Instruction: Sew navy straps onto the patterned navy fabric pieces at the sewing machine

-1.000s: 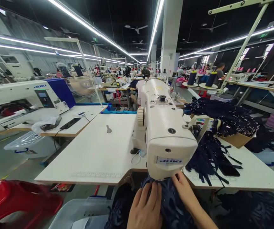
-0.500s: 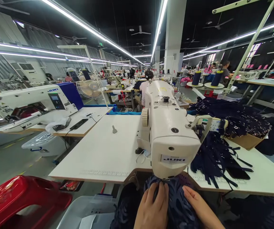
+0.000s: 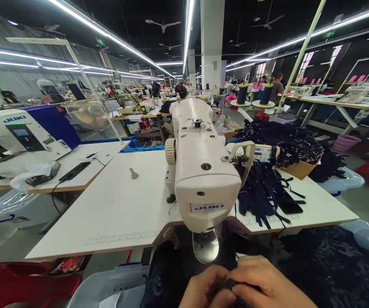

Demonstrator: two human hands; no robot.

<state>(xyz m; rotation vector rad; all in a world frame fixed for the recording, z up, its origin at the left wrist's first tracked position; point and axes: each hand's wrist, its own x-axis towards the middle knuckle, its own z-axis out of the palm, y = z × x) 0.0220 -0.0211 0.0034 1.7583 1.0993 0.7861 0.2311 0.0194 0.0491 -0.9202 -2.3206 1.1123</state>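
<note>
My left hand [image 3: 202,285] and my right hand [image 3: 264,280] meet at the bottom of the view, both closed with fingertips together. Between them they pinch a piece of dark navy fabric [image 3: 228,283], mostly hidden by the fingers. Just beyond my hands stands the white JUKI sewing machine [image 3: 208,188], its head toward me. Below the head a shiny metal plate [image 3: 205,247] shows bare. Dark patterned cloth [image 3: 335,261] lies to the right of my hands, and more dark cloth [image 3: 162,273] hangs to their left.
Navy straps [image 3: 258,194] with metal pieces are heaped right of the machine, near a phone [image 3: 291,208]. A white table [image 3: 117,205] spreads left, a small grey tool [image 3: 133,173] on it. Clear plastic bins [image 3: 107,280] and a red stool [image 3: 27,282] stand below.
My hands have drawn the fabric out from under the machine head toward me and to the right. They have come together, and the metal plate is now uncovered. The view has turned right.
</note>
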